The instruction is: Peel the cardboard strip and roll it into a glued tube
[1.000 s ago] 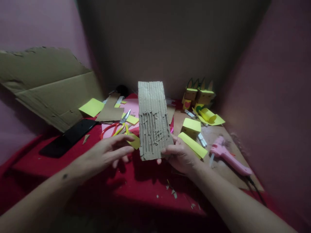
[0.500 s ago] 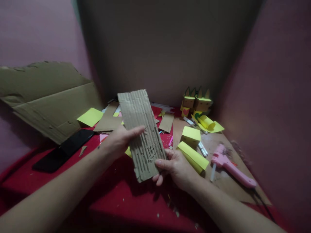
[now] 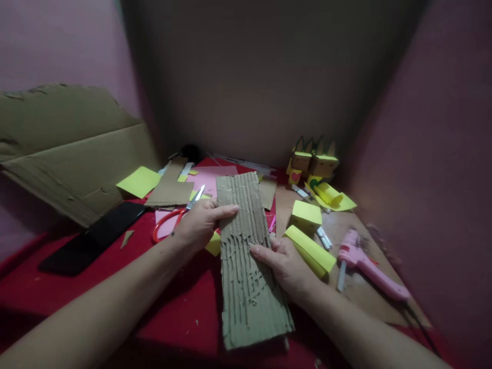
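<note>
A long strip of corrugated cardboard point(image 3: 246, 277), its ridges bare and torn in places, is held up over the red tablecloth point(image 3: 177, 302). My left hand point(image 3: 202, 220) grips its left edge near the upper part, thumb on the ridged face. On the right edge, about the middle, my right hand point(image 3: 286, 264) pinches it with the thumb in front; the other fingers are partly hidden behind. Red-handled scissors point(image 3: 169, 224) lie just beyond my left hand. Beside my right hand rests a folded yellow paper piece point(image 3: 310, 251), with a yellow-topped cardboard box point(image 3: 306, 215) behind it.
A pink glue gun point(image 3: 371, 269) lies on a cardboard sheet point(image 3: 388, 302) at right. Two small cardboard figures point(image 3: 313, 164) stand at the back. At left are a black phone point(image 3: 92, 241), a yellow paper square point(image 3: 139, 181) and a large leaning cardboard panel point(image 3: 80, 164).
The cardboard strip has come lower and nearer, and stands straighter. My right hand now grips its edge farther up from the lower end. The scissors and pink paper behind are uncovered.
</note>
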A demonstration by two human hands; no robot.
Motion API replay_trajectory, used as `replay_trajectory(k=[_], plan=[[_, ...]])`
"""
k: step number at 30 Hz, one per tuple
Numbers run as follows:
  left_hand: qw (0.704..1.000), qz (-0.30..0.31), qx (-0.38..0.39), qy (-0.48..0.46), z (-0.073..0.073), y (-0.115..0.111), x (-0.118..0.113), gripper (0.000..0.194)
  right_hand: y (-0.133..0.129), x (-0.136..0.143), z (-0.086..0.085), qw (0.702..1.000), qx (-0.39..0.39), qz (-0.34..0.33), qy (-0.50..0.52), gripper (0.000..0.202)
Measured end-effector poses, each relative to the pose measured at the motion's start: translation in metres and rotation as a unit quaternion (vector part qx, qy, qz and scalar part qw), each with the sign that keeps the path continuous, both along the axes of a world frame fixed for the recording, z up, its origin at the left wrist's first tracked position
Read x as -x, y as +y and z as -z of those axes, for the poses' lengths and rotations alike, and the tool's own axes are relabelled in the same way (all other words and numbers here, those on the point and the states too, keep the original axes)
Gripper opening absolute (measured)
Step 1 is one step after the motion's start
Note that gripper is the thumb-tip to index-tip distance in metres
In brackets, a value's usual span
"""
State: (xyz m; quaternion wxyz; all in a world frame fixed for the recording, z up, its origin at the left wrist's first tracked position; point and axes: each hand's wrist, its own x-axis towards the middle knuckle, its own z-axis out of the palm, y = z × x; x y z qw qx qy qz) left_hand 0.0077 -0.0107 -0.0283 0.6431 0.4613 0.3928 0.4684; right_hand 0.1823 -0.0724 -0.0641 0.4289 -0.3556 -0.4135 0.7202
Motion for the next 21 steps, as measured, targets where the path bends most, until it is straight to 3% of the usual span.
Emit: replay_trajectory(k=[3,9,15,18,21], plan=[[1.000,-0.012,-0.009,0.013,0.003,0.000,0.001,0.028,0.000,0.001,0.003,1.000,0.018,-0.013,0.012,0.033],[0.998,0.044,0.030,0.018,0.009,-0.010,-0.002,0.027,0.000,0.003,-0.002,0.999,0.002,0.018,0.034,0.034],[0.998,0.018,0.008,0.054,0.009,-0.012,-0.001,0.023,-0.002,0.003,-0.005,0.998,0.046,0.003,0.037,0.034],[0.998,0.041,0.013,0.038,0.009,-0.013,-0.003,0.020,-0.003,0.002,-0.004,0.996,0.079,-0.006,0.052,0.034],[1.000,0.026,0.005,0.016,0.009,-0.015,-0.007,0.015,-0.004,0.001,-0.006,0.995,0.079,-0.023,0.062,0.040]])
